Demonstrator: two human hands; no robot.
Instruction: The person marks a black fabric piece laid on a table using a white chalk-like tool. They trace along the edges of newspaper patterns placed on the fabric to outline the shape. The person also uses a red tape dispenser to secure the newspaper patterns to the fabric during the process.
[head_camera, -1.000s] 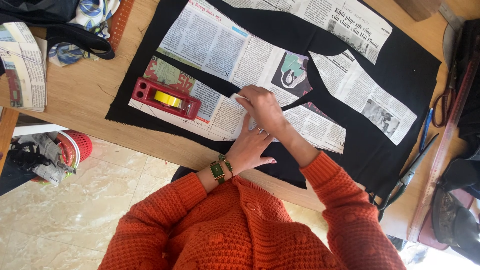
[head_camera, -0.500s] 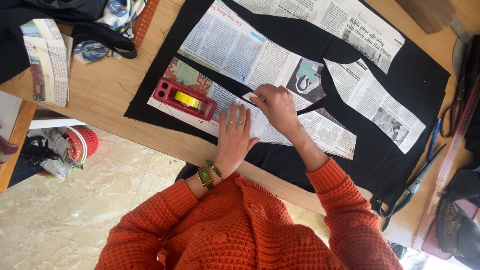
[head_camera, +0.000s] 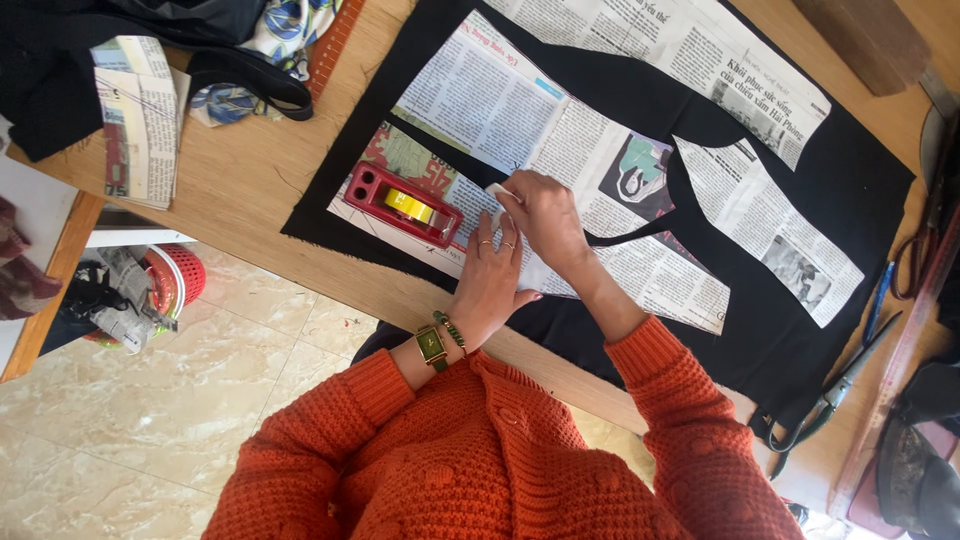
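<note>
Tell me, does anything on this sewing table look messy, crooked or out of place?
Nothing looks damaged or spilled. The newspaper pieces lie flat on the black cloth, with both hands pressing one beside the red tape dispenser. Only the scissors sit near the table's edge.

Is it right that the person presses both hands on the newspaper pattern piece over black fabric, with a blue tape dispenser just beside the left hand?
Not quite: the tape dispenser is red, not blue, as the head view shows. The rest holds: the left hand and right hand press on the newspaper pattern piece over the black fabric, with the dispenser just beside the left hand.
</note>
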